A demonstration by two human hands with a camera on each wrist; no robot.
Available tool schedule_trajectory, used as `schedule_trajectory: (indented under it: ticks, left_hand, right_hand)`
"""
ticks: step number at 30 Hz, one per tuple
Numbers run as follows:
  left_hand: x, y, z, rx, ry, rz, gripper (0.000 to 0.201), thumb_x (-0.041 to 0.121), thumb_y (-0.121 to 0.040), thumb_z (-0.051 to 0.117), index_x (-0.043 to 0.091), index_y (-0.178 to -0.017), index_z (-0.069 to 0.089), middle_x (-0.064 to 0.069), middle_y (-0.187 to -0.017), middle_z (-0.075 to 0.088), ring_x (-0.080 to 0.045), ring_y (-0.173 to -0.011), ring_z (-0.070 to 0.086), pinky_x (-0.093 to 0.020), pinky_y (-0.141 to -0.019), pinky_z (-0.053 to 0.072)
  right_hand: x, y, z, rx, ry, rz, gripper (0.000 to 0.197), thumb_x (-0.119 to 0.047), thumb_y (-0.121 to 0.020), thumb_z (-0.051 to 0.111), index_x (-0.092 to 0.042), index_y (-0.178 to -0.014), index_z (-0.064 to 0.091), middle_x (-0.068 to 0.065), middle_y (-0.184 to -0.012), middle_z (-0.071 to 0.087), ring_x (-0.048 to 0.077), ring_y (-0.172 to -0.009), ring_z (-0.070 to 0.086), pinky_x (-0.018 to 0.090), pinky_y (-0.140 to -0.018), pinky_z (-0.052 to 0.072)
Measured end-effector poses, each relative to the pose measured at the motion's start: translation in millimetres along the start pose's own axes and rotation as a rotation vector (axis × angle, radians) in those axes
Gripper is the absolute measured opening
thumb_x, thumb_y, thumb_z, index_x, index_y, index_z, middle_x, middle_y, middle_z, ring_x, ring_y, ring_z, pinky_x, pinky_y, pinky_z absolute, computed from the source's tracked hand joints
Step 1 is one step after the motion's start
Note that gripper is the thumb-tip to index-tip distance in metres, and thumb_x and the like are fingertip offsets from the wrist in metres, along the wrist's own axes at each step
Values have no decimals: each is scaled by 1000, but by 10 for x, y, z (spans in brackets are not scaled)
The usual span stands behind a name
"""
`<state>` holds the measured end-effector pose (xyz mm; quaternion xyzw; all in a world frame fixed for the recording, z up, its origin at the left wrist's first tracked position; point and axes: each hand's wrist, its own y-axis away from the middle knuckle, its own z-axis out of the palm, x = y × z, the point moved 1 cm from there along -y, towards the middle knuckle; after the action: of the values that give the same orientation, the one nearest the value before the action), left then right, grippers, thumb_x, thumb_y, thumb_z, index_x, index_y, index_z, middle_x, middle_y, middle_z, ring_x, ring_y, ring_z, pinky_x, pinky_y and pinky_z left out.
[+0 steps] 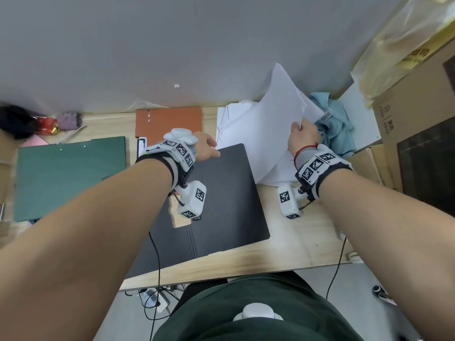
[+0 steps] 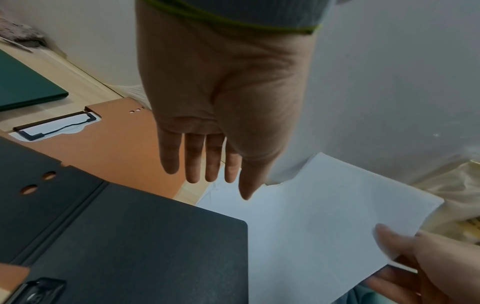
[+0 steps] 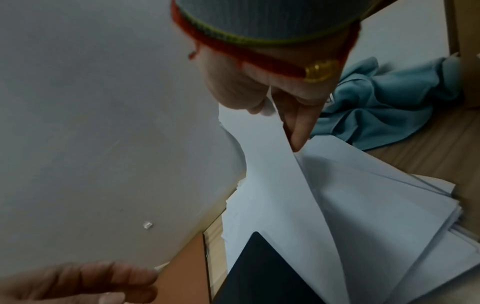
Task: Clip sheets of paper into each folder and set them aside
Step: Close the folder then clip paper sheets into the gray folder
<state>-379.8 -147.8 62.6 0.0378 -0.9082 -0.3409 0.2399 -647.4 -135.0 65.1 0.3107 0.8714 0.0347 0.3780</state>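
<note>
Several white paper sheets (image 1: 275,114) were pinched in the right hand (image 1: 304,137), raised over the loose white stack (image 3: 389,205) beside the open black folder (image 1: 221,193). Left hand (image 1: 205,147) hovered flat-fingered, empty. Risk: one-edge grip could let sheets slip or crease.

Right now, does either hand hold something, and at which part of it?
The right hand pinches a white paper sheet at its right edge, lifting it off the stack. The left hand is open above the black folder, holding nothing.
</note>
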Motion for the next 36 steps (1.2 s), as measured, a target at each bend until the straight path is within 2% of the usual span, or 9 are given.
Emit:
schedule_trajectory:
  ticks: [6,10,15,17,19,22,27,31,36]
  left_hand:
    - [221,-31,-30,0,-14,26,47,32,-86,71,17,-129,60,-1,-129,61,-22,-115,59,-34,-103,45]
    - [277,-45,-59,32,60,-6,68,36,-81,76,13,-139,48,-4,-134,58,-24,-119,57,-36,-104,44]
    - [81,-83,-172,303,253,-108,137,90,-25,73,18,-137,40,0,-128,61,-27,-112,61,-45,-99,49]
    - [76,16,-260,380,497,-48,124,66,-41,90,15,-140,35,0,-133,58,-24,-120,57,-45,-106,45]
    - [62,94,-383,445,719,41,110,34,-52,96,9,-141,36,-4,-135,57,-21,-124,55,-41,-109,43]
    - [79,183,-545,387,727,91,94,46,-54,93,13,-132,52,0,-125,65,-20,-112,63,-44,-100,51]
    - [99,199,-625,409,744,40,96,47,-46,96,17,-122,46,3,-115,62,-20,-105,63,-44,-95,53]
    - [-24,103,-541,348,784,-21,106,64,-24,92,12,-112,66,-1,-111,72,-23,-102,69,-43,-94,55]
    - [57,175,-431,288,972,75,49,13,-67,89,7,-110,68,-12,-117,70,-27,-107,68,-47,-100,51]
  right_hand:
    - [-191,-41,-242,63,-70,-187,28,-23,-102,42,-8,-108,65,13,-107,69,32,-96,61,28,-78,43]
    - [-405,-22,-237,-62,-99,-372,25,-20,-100,48,0,-103,65,18,-98,68,33,-93,62,37,-82,48]
    - [-745,149,-173,-239,-266,-458,22,-17,-98,53,-21,-77,55,-13,-72,52,3,-68,48,18,-66,40]
    - [-873,150,-128,-273,-393,-409,18,-26,-92,56,-17,-77,59,-4,-77,59,9,-71,55,26,-73,48]
    - [-907,68,-86,-311,-582,-341,16,-29,-86,58,-17,-92,67,5,-100,70,25,-97,68,42,-93,54]
    - [-886,-10,-121,-352,-772,-190,32,-20,-93,57,-7,-122,62,9,-124,68,27,-118,63,47,-107,46]
    - [-737,-25,-6,-447,-798,-78,29,-16,-100,53,-9,-127,59,2,-124,68,22,-118,63,33,-90,52]
    - [-695,36,59,-498,-812,-103,21,-14,-98,58,-12,-118,62,1,-114,71,16,-103,68,25,-80,54]
    - [-580,36,94,-544,-758,-89,42,-14,-74,82,-5,-112,69,10,-113,73,21,-104,70,31,-92,54]
